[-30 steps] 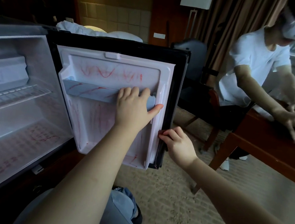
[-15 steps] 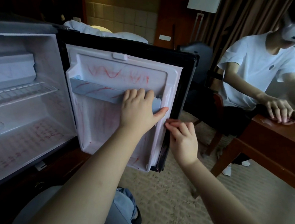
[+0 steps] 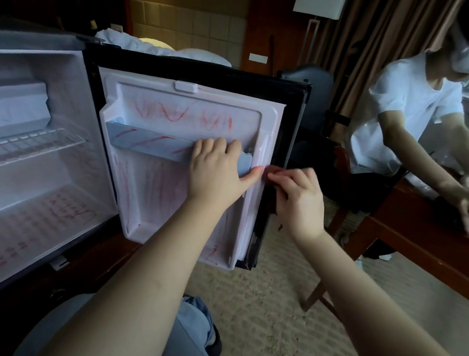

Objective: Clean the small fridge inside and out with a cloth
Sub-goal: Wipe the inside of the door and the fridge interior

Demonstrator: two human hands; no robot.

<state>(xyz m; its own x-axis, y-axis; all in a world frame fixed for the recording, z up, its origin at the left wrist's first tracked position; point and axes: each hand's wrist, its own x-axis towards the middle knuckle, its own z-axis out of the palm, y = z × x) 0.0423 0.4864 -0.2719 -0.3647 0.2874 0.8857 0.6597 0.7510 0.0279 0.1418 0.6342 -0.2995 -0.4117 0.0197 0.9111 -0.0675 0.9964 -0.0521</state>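
Observation:
The small fridge (image 3: 29, 177) stands open, with red scribbles on its white floor. Its door (image 3: 155, 199) is swung toward me, and the white inner liner is covered in red marks. A blue-grey shelf rail (image 3: 145, 141) crosses the liner. My left hand (image 3: 216, 173) lies over the rail's right end, fingers hooked over its top and thumb stretched right. Just beside that thumb, my right hand (image 3: 296, 200) pinches the door's dark outer edge with curled fingers. No cloth is in sight.
Inside the fridge are a wire shelf (image 3: 26, 142) and a freezer box (image 3: 12, 107). Another person (image 3: 402, 121) in a white shirt presses both hands on a wooden table (image 3: 420, 245) at the right. Carpet lies below, with my knee at the bottom.
My right hand has slid up the door's edge until it is next to my left thumb. My left hand has stayed on the rail.

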